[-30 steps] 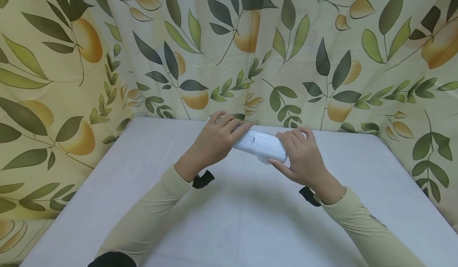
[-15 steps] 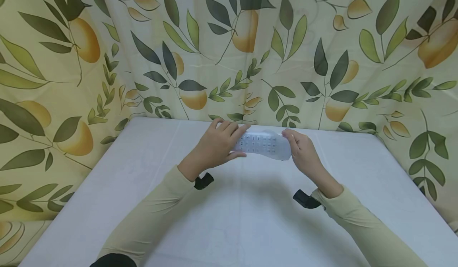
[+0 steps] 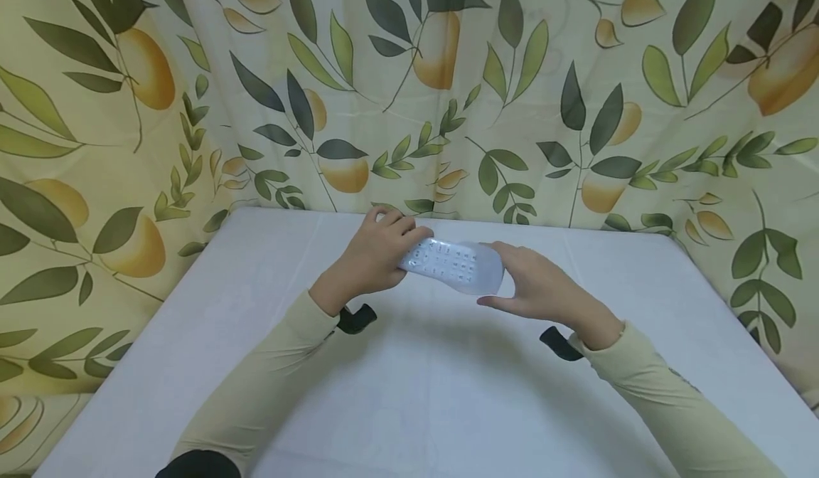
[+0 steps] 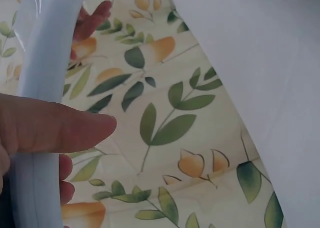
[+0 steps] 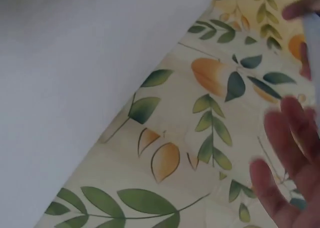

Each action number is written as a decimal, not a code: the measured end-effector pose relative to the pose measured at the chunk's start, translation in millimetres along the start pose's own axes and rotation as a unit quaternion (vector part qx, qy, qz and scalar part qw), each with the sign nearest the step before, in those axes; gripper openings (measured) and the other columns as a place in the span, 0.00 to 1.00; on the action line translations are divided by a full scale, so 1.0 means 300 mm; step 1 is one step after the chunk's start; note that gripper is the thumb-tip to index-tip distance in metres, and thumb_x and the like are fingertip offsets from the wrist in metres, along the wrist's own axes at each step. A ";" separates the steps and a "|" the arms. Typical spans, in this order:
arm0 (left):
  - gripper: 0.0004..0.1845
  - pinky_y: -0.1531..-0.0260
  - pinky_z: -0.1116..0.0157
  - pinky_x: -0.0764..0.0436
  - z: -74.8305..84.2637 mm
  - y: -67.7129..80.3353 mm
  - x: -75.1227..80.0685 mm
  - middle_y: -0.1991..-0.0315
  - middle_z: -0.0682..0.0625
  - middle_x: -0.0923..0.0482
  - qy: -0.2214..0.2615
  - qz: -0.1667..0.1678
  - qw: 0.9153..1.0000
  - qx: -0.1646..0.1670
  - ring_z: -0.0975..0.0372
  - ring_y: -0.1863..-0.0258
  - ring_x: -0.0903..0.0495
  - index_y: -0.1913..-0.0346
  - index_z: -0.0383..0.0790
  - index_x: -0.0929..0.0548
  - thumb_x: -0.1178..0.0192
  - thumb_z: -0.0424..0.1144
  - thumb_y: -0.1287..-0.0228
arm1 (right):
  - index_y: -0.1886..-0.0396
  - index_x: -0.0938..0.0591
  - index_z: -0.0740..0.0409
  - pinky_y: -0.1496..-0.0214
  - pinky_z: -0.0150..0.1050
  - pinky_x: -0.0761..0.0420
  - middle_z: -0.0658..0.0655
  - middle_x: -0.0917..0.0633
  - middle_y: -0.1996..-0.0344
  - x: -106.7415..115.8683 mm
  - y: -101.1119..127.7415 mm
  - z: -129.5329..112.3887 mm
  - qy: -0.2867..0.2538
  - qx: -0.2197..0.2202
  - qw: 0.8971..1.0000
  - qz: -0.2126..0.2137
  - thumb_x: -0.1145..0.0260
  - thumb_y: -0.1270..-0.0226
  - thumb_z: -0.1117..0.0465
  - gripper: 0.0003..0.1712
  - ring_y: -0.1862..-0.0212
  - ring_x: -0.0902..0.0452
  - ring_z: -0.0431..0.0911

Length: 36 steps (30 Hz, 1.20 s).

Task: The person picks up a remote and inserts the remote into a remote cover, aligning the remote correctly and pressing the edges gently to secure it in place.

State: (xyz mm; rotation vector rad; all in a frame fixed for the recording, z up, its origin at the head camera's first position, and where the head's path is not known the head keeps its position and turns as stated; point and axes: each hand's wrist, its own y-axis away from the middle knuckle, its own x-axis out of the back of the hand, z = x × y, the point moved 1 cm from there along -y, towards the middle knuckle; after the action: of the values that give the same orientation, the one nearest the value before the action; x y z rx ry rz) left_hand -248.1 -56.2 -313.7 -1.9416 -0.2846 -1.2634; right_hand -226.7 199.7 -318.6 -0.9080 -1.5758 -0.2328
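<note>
A white remote control (image 3: 451, 263) with rows of small buttons is held above the far part of the table, its button face towards the head camera. Clear plastic film (image 4: 27, 21) shows around it in the left wrist view. My left hand (image 3: 377, 250) grips its left end, the thumb (image 4: 65, 125) across it and the fingers partly hidden behind. At the right end is my right hand (image 3: 544, 282), its thumb stretched out below and apart from the remote. Spread, fairly straight fingers (image 5: 292, 158) of that hand show in the right wrist view.
A white cloth covers the table (image 3: 422, 392). Behind its far edge hangs a curtain (image 3: 397, 129) printed with leaves and orange fruit. Black wrist cameras sit under the left wrist (image 3: 358, 319) and the right wrist (image 3: 559, 343).
The remote control has turned from its back to its button face, then tilted down to the right. My right hand first pinched the right end; now its thumb and fingers have spread.
</note>
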 end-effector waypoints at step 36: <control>0.04 0.50 0.62 0.30 0.140 -0.023 0.006 0.68 0.56 0.18 -0.024 0.266 0.962 -0.065 0.62 0.62 0.26 0.68 0.46 0.16 0.32 0.36 0.47 | 0.55 0.24 0.74 0.59 0.50 0.32 0.63 0.21 0.80 -0.037 -0.050 -0.145 0.046 -0.078 0.952 0.294 0.45 0.39 0.35 0.41 0.81 0.32 0.50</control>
State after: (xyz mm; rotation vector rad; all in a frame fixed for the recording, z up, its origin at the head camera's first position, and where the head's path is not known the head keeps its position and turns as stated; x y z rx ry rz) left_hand -222.9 -22.2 -317.1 -1.9770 0.2919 -0.8948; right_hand -204.4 158.2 -313.3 -1.4256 -1.1496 0.0273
